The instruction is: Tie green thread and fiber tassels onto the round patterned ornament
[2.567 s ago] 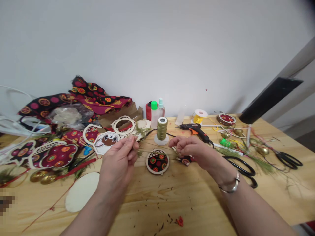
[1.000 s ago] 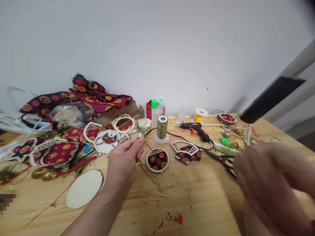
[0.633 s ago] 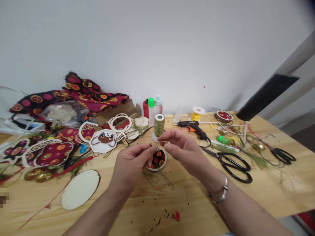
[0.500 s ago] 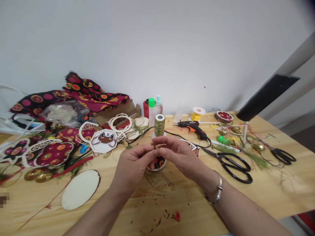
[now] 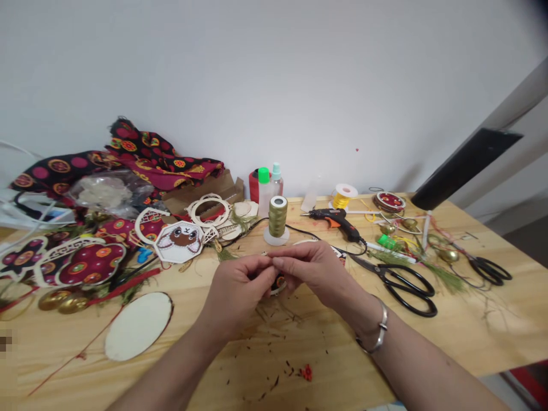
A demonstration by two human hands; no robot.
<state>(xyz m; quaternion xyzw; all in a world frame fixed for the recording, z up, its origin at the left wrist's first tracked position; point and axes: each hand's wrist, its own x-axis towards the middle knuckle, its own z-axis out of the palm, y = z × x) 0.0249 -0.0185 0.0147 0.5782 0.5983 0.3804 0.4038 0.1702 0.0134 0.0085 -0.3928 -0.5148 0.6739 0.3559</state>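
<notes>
My left hand (image 5: 240, 288) and my right hand (image 5: 314, 271) meet fingertip to fingertip above the wooden table (image 5: 428, 342), both pinched on olive-gold thread too thin to see clearly. Under them lies a round wooden-framed ornament with black patterned cloth (image 5: 278, 282), mostly hidden by my fingers. Loose olive thread strands (image 5: 274, 311) trail on the table just below. A spool of olive-gold thread (image 5: 277, 218) stands upright right behind my hands. A silver bangle (image 5: 377, 337) sits on my right wrist.
Black scissors (image 5: 406, 285) lie to the right, a second pair (image 5: 488, 268) farther right. A black glue gun (image 5: 336, 220), yellow wire spool (image 5: 342, 197), bottles (image 5: 268, 185), patterned fabric (image 5: 141, 160), wooden cut-outs (image 5: 180, 242) and a white oval (image 5: 137, 325) crowd the back and left.
My right hand swung out to the right, then came back to meet the left over the round ornament. Both hands have since sunk lower, fingertips now closed together.
</notes>
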